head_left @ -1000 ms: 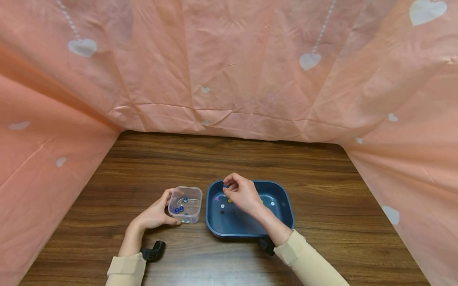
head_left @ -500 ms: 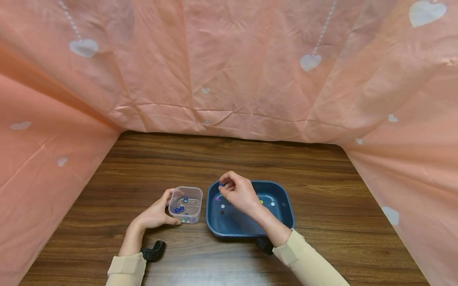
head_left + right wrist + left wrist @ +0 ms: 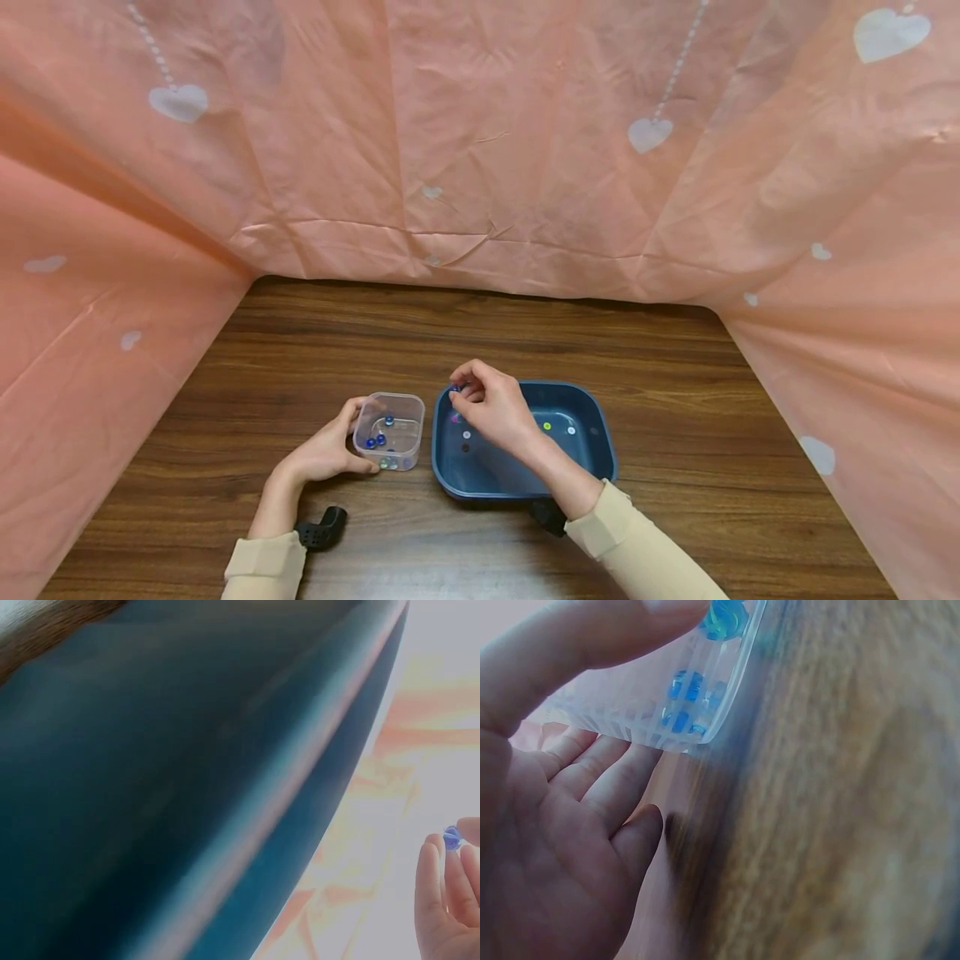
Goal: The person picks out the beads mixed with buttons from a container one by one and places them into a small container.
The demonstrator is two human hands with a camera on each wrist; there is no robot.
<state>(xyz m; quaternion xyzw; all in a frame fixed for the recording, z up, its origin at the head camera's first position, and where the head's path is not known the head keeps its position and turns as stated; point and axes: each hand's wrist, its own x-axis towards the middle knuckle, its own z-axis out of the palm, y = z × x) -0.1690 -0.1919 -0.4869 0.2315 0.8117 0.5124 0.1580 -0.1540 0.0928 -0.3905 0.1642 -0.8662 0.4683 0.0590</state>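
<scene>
now the right hand (image 3: pixel 491 408) pinches a blue bead (image 3: pixel 451 838) over the blue tray (image 3: pixel 592 417); left hand (image 3: pixel 330 450) grips the clear box (image 3: pixel 390 429). a loose pinch could drop the bead onto the bench (image 3: pixel 675 392).

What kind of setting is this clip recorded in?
Probably a staged tabletop recording booth, not a lived-in room: a wooden table is walled on three sides by a pink heart-print plastic sheet, with only a blue tray and clear container of beads.
</scene>
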